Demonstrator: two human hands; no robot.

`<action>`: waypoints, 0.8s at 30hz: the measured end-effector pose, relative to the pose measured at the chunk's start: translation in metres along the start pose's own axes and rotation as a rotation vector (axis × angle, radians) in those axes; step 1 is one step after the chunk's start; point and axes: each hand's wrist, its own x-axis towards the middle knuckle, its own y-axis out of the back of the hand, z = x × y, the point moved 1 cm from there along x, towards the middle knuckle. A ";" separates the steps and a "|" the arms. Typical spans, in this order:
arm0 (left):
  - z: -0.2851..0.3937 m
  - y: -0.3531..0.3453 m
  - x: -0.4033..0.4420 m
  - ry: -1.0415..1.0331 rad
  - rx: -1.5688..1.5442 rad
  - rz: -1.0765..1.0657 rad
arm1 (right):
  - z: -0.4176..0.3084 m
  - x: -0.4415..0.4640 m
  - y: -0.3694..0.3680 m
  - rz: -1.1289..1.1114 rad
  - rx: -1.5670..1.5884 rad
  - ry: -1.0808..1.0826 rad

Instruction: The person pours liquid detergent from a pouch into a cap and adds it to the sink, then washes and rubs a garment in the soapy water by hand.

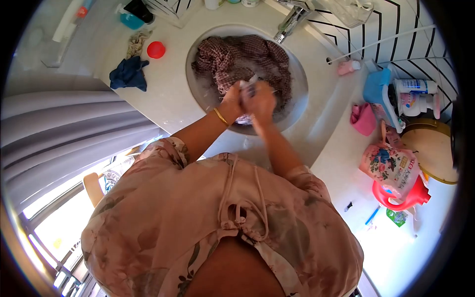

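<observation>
A round sink basin (pixel 190 79) holds sudsy water and a soaked dark red-and-white checked garment (pixel 225 57). Over the garment, my left hand (pixel 232 100), with a gold bangle at its wrist, is closed on a bunched piece of cloth (pixel 249 90). My right hand (pixel 261 102) presses against the same cloth from the other side, its fingers curled and blurred by motion. The cloth looks pale with dark patches, and a light end pokes out above the hands. Whether it belongs to the checked garment I cannot tell.
A chrome faucet (pixel 292 22) reaches over the basin's far rim. On the left counter are a red cap (pixel 156 49) and a dark blue cloth (pixel 128 73). At right are a pink cloth (pixel 363 119), a blue basket (pixel 378 89), a floral pouch (pixel 390 166) and a red jug (pixel 405 197).
</observation>
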 end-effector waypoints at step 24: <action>0.006 0.035 0.012 0.326 -0.476 0.150 | -0.005 -0.004 0.012 -0.097 0.243 0.064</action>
